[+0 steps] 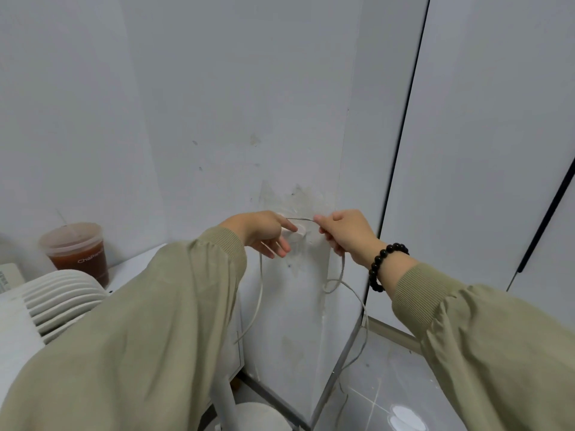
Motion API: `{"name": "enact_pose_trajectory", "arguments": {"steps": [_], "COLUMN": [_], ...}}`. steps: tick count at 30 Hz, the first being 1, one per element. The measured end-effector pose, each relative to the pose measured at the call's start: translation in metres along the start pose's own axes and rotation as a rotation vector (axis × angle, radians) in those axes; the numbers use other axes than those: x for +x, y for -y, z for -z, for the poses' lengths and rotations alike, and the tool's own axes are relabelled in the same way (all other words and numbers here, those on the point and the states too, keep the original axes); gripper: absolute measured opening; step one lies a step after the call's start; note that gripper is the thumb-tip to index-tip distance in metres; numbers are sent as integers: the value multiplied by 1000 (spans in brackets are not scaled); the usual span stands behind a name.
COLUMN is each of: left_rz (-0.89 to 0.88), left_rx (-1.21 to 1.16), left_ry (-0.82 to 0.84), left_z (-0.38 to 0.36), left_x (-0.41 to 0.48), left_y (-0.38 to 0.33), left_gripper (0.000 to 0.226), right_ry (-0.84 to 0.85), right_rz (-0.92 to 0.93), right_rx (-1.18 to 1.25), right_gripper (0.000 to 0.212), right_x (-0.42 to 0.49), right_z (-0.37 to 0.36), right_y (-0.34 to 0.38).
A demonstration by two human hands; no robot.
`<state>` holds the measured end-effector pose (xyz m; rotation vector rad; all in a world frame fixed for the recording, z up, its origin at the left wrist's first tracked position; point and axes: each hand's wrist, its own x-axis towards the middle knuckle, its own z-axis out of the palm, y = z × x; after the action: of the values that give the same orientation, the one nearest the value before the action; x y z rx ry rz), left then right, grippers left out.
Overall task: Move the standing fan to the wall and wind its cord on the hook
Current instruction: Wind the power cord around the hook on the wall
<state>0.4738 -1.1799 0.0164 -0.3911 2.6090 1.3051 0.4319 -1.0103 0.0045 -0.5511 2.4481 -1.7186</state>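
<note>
Left hand (264, 236): pinches the thin white cord (260, 293) just left of the hook (300, 236); other fingers loosely spread.
Right hand (345, 234): fingers curled round the cord just right of the hook; bead bracelet (384, 262) on wrist.
Cord: short taut span betw. the two hands, level w/ top of hook. One strand drops from left hand toward the fan (62, 303); another loops below right hand & trails to the floor (389, 384).
Hook: small, white, stick-on type, partly hidden by fingers. Cannot tell if any turn sits on it yet.
Fan: white, lower left, close to the wall (249, 119); grille by left sleeve, pole & round base at bottom edge.
Stage: prob. early in the winding; much slack not yet taken up.
Risk 1: cord is thin & slick-looking, so a loose turn could slide off the hook.
Risk 2: hard pull may peel the hook away, as the patch around it looks scuffed & marked.
Risk 3: slack on floor could snag the fan base or tug the fan over.
Surface: white tabletop (133, 262) at left carries a lidded cup (77, 253) of brown drink.
Room: pale grey walls meeting in a corner; glossy grey floor tiles; dark-edged panel at right.
</note>
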Motion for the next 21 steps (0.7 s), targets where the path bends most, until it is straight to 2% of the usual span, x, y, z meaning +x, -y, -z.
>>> {"name": "enact_pose_trajectory", "arguments": {"steps": [4,7,9,11,14,16,21], "left_rz": [-7,-36,-51,-63,-82,-94,-107], "left_rx": [145,190,218,245,275,279,307], "left_ry": [49,40,29,6,-20,-28,-35], "left_z": [5,10,12,11,12,14,17], "left_x": [3,3,5,6,8,9,12], "left_y": [2,3,4,3,5,7,10], "left_gripper": [55,53,52,56,59,60,63], "right_ry": [-18,8,5,-21,-108,-155,-96], "right_rz": [136,193,220,264,361,417,419], "right_rx": [-469,-756,-873,-968,-1121,-1262,-1437], "right_gripper": [18,31,30,17,35,33,40], "right_x": [4,2,1,2,2,0,-14], "right_z": [4,1,-6,-11,-16,-14,-10], "right_y": [8,14,15,15,23,28,15]}}
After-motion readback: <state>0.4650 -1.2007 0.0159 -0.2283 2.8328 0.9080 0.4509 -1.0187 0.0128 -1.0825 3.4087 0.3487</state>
